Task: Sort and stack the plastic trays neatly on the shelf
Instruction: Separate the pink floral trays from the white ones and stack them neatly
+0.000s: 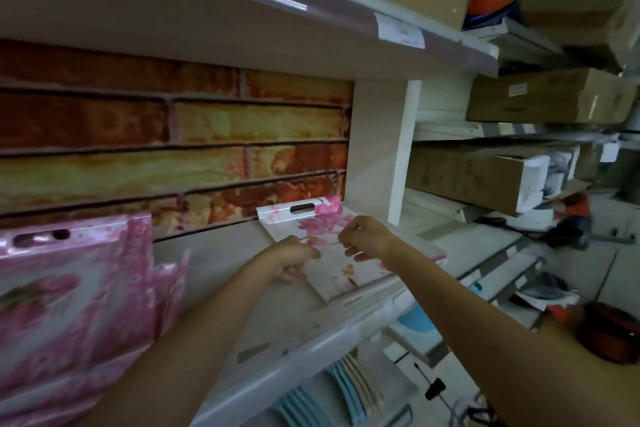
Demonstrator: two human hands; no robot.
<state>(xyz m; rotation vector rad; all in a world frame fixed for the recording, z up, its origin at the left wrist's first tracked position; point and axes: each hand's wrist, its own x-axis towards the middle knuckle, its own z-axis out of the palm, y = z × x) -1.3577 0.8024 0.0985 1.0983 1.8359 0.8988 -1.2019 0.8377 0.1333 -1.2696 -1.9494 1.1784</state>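
Hands (329, 246) seemingly over floral tray (311, 218)

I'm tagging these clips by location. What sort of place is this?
Probably a shop or its stockroom: a shelf edge carries a price label, cardboard boxes fill the side racks, and matching floral trays stand in a row.

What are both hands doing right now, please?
Left hand: grips the flowered tray's left edge.
Right hand: fingers curled above the tray; grip cannot be told.
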